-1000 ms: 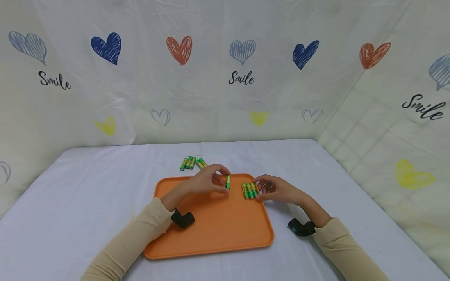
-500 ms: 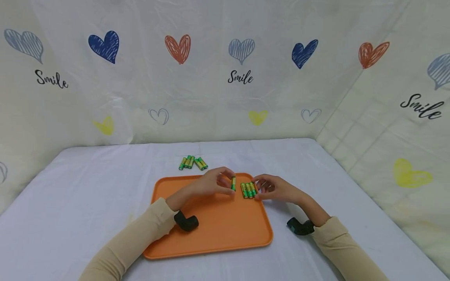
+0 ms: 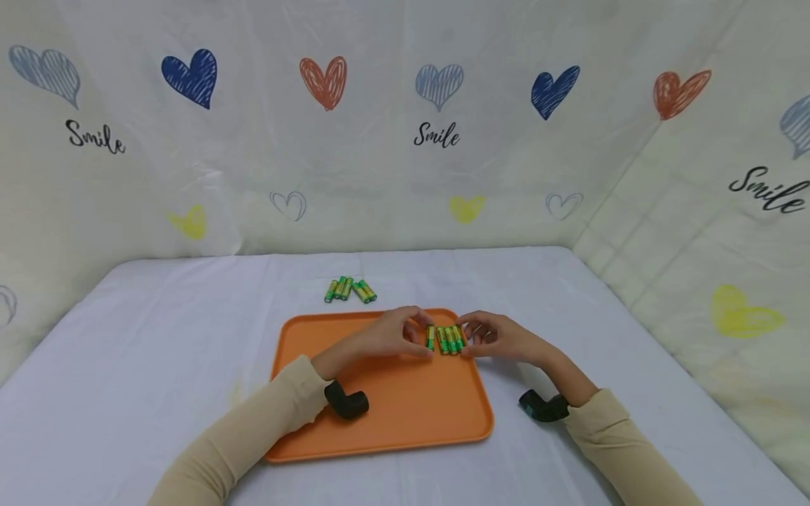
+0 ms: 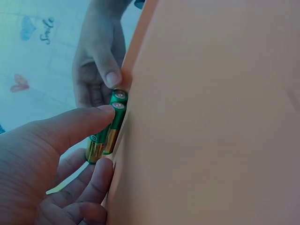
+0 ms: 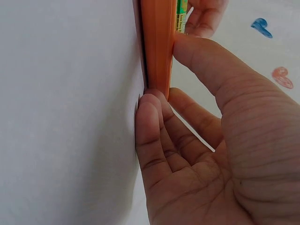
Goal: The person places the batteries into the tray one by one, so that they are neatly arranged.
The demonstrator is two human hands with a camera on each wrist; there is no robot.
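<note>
My left hand (image 3: 401, 334) pinches a green-and-gold battery (image 3: 430, 338) by its ends, between thumb and fingers, over the far right part of the orange tray (image 3: 380, 414). Just right of it lies a row of matching batteries (image 3: 451, 340), side by side near the tray's right rim. My right hand (image 3: 496, 337) is at the row's right end, thumb and index finger at the two ends of the outermost battery. In the left wrist view, the held battery (image 4: 96, 149) overlaps the row. Seen from the right wrist, my right fingers (image 5: 150, 126) touch the tray's outer edge.
Several more batteries (image 3: 350, 289) lie loose on the white tablecloth (image 3: 209, 316), behind the tray. A pale cloth backdrop (image 3: 380, 154) printed with hearts and words rises along the back and right. Each wrist wears a black camera (image 3: 346, 402).
My left hand has moved to the right with its battery, closing most of the gap to the row. My right hand has stayed at the row's right end.
</note>
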